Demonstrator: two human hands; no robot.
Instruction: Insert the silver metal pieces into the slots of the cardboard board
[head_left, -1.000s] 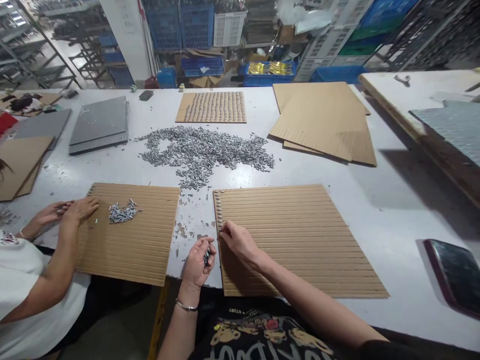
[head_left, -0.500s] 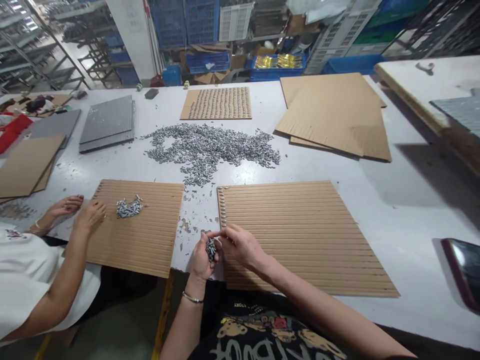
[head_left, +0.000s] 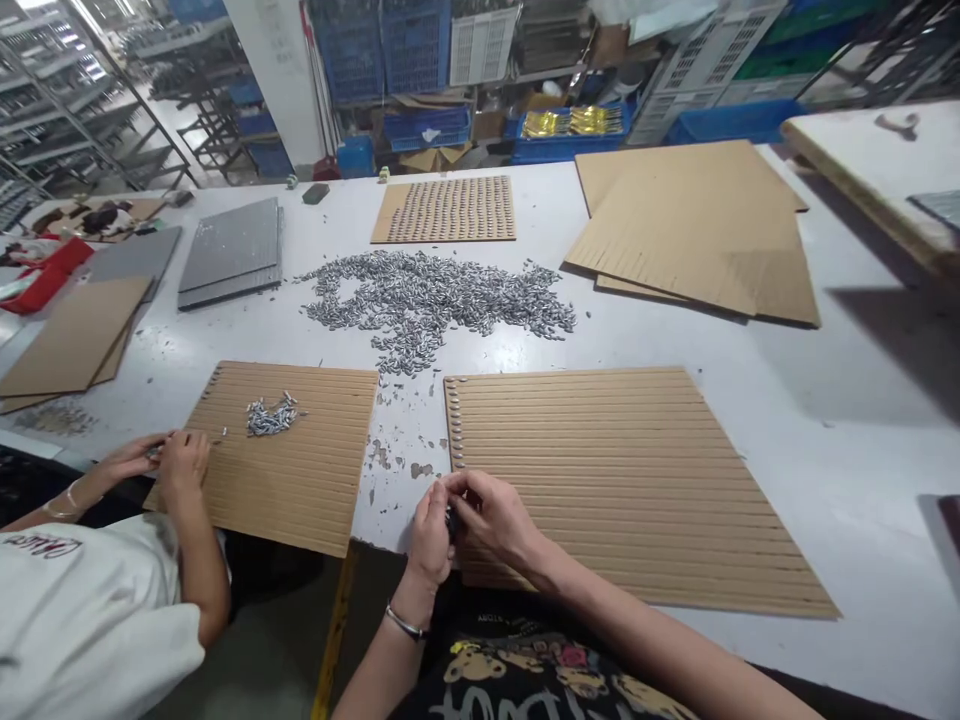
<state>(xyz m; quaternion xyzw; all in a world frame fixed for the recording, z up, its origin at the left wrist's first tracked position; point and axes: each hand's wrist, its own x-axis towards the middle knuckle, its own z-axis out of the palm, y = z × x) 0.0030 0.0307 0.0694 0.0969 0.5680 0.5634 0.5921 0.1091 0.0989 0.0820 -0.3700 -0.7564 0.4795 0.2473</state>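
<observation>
Small dark metal pieces (head_left: 451,520) are cupped in my left hand (head_left: 430,535), only partly visible between its fingers. My right hand (head_left: 491,512) meets it, its thumb and fingertips pinched together over those pieces; whatever the pinch holds is too small to make out. Both hands are at the left edge of a ridged cardboard sheet (head_left: 622,480), with my right forearm across its near part. Along that sheet's left edge runs a column of small silvery oval pieces (head_left: 456,420), one per groove, from the far corner down to near my fingers.
A heap of metal pieces (head_left: 442,295) spreads across the table. On the left, a co-worker's hands (head_left: 184,460) work at another ridged sheet (head_left: 300,480) bearing a small pile (head_left: 271,415). Behind stand a filled board (head_left: 450,210), grey sheets (head_left: 232,245) and stacked cardboard (head_left: 690,230).
My left hand has turned and closed more around its pieces, and my right hand has drawn in against it. The co-worker's hands have come together. The whole view has shifted slightly.
</observation>
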